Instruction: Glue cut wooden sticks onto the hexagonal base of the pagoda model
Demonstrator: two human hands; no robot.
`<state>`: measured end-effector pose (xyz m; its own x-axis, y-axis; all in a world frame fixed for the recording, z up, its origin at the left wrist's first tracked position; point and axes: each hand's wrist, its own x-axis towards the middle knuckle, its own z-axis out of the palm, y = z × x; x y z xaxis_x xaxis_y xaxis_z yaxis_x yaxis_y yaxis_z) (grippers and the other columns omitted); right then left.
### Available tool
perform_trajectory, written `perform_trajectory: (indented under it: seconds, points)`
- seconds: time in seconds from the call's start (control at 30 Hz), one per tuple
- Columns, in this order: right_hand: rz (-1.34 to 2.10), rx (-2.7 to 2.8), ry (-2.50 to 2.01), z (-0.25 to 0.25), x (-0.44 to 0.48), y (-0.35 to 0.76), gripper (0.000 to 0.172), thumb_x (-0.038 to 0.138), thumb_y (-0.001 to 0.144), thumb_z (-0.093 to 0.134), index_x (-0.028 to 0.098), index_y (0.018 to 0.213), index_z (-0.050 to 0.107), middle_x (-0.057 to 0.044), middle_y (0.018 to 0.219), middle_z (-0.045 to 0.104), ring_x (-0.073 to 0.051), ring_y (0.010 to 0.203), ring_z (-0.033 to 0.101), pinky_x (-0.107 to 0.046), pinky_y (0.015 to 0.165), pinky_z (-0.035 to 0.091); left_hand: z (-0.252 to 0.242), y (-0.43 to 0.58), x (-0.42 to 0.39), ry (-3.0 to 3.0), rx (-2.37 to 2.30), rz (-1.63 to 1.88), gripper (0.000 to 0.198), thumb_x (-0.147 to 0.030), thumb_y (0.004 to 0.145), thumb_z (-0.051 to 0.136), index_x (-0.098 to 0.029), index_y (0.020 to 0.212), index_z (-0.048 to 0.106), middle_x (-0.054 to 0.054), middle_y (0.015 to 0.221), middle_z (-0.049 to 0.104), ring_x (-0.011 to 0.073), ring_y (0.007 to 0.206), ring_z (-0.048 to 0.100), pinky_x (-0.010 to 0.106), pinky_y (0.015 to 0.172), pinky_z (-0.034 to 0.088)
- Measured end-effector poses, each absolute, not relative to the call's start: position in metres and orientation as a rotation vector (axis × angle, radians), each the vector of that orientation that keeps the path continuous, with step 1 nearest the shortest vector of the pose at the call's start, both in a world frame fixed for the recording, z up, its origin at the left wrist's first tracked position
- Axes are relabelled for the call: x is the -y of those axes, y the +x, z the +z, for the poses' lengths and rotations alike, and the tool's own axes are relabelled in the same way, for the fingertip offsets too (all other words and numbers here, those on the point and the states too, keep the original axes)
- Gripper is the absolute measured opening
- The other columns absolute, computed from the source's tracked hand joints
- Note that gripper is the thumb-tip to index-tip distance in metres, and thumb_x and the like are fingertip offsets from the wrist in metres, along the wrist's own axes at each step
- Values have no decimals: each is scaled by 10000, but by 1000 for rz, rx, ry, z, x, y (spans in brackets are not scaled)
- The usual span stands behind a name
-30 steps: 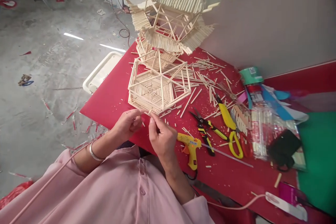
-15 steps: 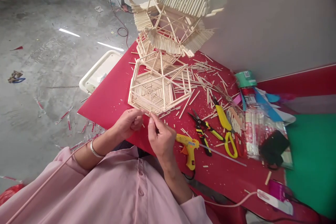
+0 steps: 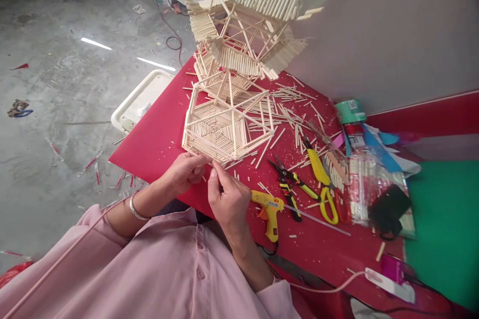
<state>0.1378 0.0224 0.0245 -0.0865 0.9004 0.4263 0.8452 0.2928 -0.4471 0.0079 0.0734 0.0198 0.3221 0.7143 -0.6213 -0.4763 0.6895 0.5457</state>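
Observation:
My left hand (image 3: 187, 172) is closed in a pinch, thumb and forefinger pointing right. Its fingertips meet those of my right hand (image 3: 229, 194), also pinched, at the near edge of a hexagonal stick frame (image 3: 232, 127). What the fingertips hold is too small and too covered to make out. Inside the frame shows a panel of sticks laid in a spiral (image 3: 215, 129). To the right of my right hand a yellow glue gun (image 3: 272, 209) lies on the red table (image 3: 149, 142), a clear glue stick (image 3: 318, 220) reaching out from its back.
Behind the frame rises a tiered stick model (image 3: 250, 25). Black-and-yellow pliers (image 3: 288, 184), a yellow-handled cutter (image 3: 317, 164) and many loose sticks (image 3: 288, 93) lie to the right. Farther right are plastic packs of sticks (image 3: 361, 187). A white cable (image 3: 329, 290) crosses the near side.
Both hands have shifted very slightly, the right one a little to the left, and the fingertips are still together. The frame and tools stay where they were.

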Motion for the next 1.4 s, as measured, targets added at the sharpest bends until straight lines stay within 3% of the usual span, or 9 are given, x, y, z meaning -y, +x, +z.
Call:
perform_trajectory:
  seconds: [0.43, 0.93, 1.4]
  points:
    - [365, 1802, -1600, 28, -24, 142, 287, 230, 953, 517, 150, 1106, 746, -74, 946, 786, -170, 716, 754, -239, 666, 563, 26, 11, -76, 342, -1034, 802, 291, -209, 627, 702, -168, 469, 462, -76, 367, 343, 21, 330, 232, 201, 371, 110]
    - [352, 1762, -1611, 26, -23, 145, 297, 233, 933, 511, 154, 1072, 762, -86, 908, 788, -167, 695, 748, -229, 666, 578, 27, 12, -78, 366, -1046, 794, 257, -205, 622, 717, -169, 511, 487, -80, 364, 355, 24, 323, 241, 189, 355, 116]
    - [363, 1727, -1624, 24, -22, 146, 288, 254, 918, 562, 161, 1119, 745, -59, 738, 767, -142, 569, 684, -235, 627, 557, 23, 12, -78, 382, -1043, 794, 251, -181, 660, 704, -163, 509, 505, -71, 360, 358, 23, 318, 237, 194, 365, 110]
